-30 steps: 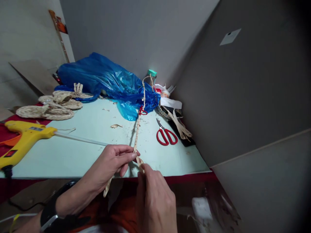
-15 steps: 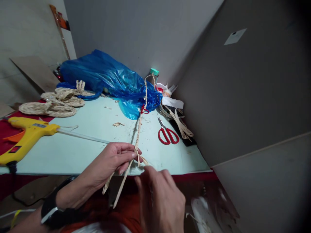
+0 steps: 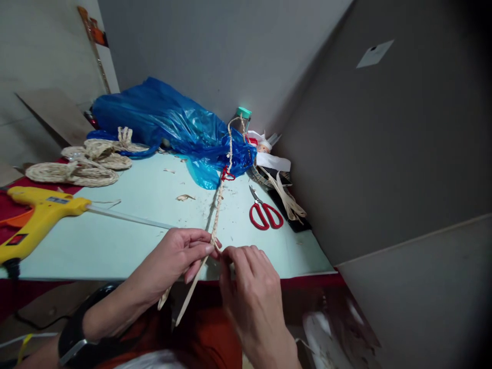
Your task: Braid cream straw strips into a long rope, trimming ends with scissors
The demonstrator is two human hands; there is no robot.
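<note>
A thin braid of pale dried fibre runs from the back of the table toward me, with a red tie partway along it. My left hand pinches the braid's near end between thumb and fingers. One loose flat strand hangs below that grip past the table edge, with another shorter strand by the wrist. Close on the right, my right hand is closed with fingertips together at a strand coming from the braid's end; most of that strand is hidden by the fingers.
Red-handled scissors lie right of the braid. A yellow glue gun with a long glue stick lies at left, before coiled braids. Behind are a blue plastic bag and a green-lidded container. Loose fibre strips lie by the right wall.
My right hand has moved up and closer to the left hand, its fingers now at the strand beside the braid's end. The left hand keeps its pinch.
</note>
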